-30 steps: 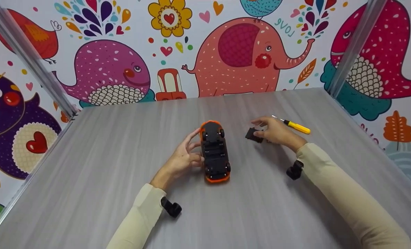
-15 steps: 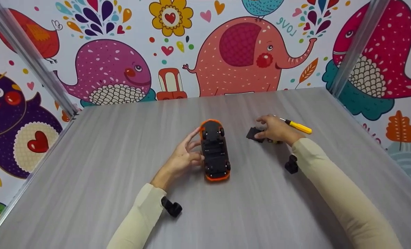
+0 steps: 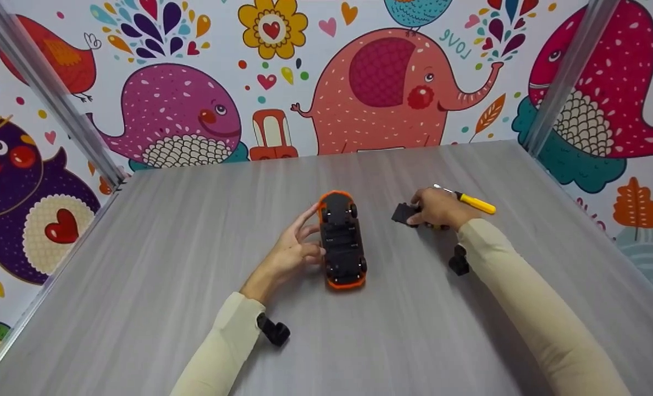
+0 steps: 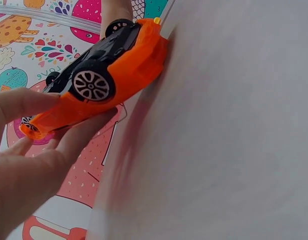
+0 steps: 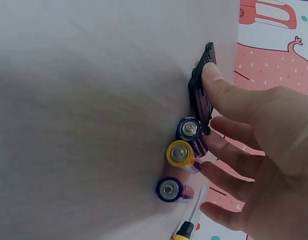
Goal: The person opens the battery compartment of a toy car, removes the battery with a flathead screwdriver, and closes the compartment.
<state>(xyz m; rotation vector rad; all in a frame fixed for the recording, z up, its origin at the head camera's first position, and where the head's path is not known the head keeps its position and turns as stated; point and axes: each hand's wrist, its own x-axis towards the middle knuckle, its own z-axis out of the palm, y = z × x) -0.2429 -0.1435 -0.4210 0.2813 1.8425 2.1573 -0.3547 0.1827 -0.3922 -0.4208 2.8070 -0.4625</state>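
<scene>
An orange toy car (image 3: 342,242) is turned with its black, wheeled underside up. My left hand (image 3: 288,250) grips its left side, and in the left wrist view the thumb lies on one side of the orange body (image 4: 131,72) with fingers beneath. To the right, my right hand (image 3: 442,208) reaches down over a small black plastic cover (image 3: 403,214). Its thumb (image 5: 212,75) touches that cover, while the other fingers lie loosely bent beside the batteries. Two batteries, one blue-ended (image 5: 190,129) and one yellow-ended (image 5: 180,153), lie together; another blue-ended battery (image 5: 170,189) lies slightly apart.
A screwdriver with a yellow handle (image 3: 477,204) lies just beyond the right hand. Everything rests on a grey wood-grain table (image 3: 194,220). Behind it stands a wall (image 3: 282,110) printed with cartoon animals, with metal posts (image 3: 571,77) at the corners.
My right hand has shifted slightly toward the batteries and its fingers have drawn in, showing more of the black cover and batteries. The left hand and the toy car stay put.
</scene>
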